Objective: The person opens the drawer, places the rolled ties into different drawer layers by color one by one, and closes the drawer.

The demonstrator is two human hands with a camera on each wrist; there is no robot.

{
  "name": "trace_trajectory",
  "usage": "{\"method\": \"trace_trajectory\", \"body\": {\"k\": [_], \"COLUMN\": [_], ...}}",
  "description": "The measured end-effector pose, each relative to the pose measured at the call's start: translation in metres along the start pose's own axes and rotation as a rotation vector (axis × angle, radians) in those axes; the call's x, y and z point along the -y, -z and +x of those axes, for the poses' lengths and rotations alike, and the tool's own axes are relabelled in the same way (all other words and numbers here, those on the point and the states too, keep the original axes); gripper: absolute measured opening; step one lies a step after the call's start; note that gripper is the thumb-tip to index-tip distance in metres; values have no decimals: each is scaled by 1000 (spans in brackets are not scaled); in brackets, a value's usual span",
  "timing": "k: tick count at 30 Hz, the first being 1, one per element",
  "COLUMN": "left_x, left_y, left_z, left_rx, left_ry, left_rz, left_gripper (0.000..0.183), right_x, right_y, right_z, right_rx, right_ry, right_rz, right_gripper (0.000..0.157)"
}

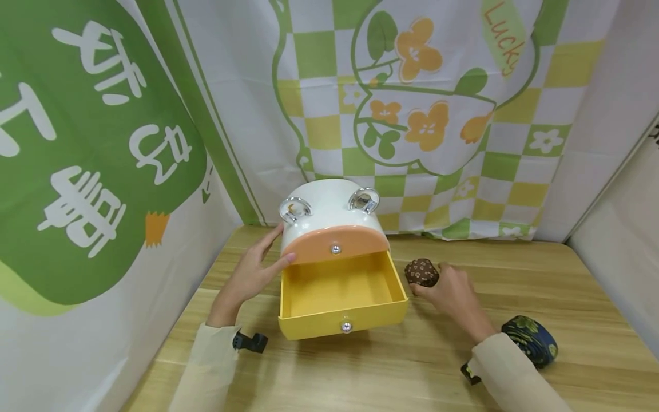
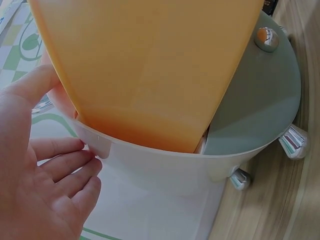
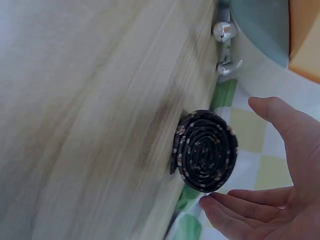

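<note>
A white animal-shaped storage box (image 1: 329, 203) with an orange upper drawer front (image 1: 319, 243) stands near the back of the table. Its yellow lower drawer (image 1: 319, 327) is pulled out, with nothing inside. My left hand (image 1: 249, 274) rests on the box's left side, thumb near the front edge; the left wrist view shows its fingers (image 2: 70, 172) extended along the wall. To the right of the drawer lies a rolled brown floral necktie (image 1: 421, 272). My right hand (image 1: 453, 292) is beside it, thumb and fingers spread apart, fingertips right at the roll's edge (image 3: 205, 150) in the right wrist view.
A second rolled necktie (image 1: 535, 340), navy with yellow-green flowers, lies by my right forearm. A printed green and white cloth (image 1: 319, 137) hangs behind the wooden table (image 1: 412, 372), and another hanging (image 1: 103, 171) covers the left side.
</note>
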State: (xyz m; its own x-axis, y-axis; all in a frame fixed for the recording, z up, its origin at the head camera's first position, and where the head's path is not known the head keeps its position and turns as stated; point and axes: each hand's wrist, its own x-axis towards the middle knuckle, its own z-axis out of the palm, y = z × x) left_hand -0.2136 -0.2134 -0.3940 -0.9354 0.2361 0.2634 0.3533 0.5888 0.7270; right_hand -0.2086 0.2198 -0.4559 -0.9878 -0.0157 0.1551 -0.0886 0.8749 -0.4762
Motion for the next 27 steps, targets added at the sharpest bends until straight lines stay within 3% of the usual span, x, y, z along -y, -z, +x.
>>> {"method": "trace_trajectory", "body": {"k": [4,9,27], "left_x": [0,-1,-1], "left_y": [0,0,1], "left_z": [1,1,0], "left_rx": [1,0,-2], "left_ry": [3,3,-2], "left_rz": [-4,2,11], "left_gripper": [85,84,84], "right_x": [-4,-9,-14], "right_y": [-7,-13,-21], "right_z": [12,20,29], "right_rx": [11,22,65], "right_ry": [-24,-53,-85], "right_rz": [-4,-2,43], "right_gripper": [88,77,63]}}
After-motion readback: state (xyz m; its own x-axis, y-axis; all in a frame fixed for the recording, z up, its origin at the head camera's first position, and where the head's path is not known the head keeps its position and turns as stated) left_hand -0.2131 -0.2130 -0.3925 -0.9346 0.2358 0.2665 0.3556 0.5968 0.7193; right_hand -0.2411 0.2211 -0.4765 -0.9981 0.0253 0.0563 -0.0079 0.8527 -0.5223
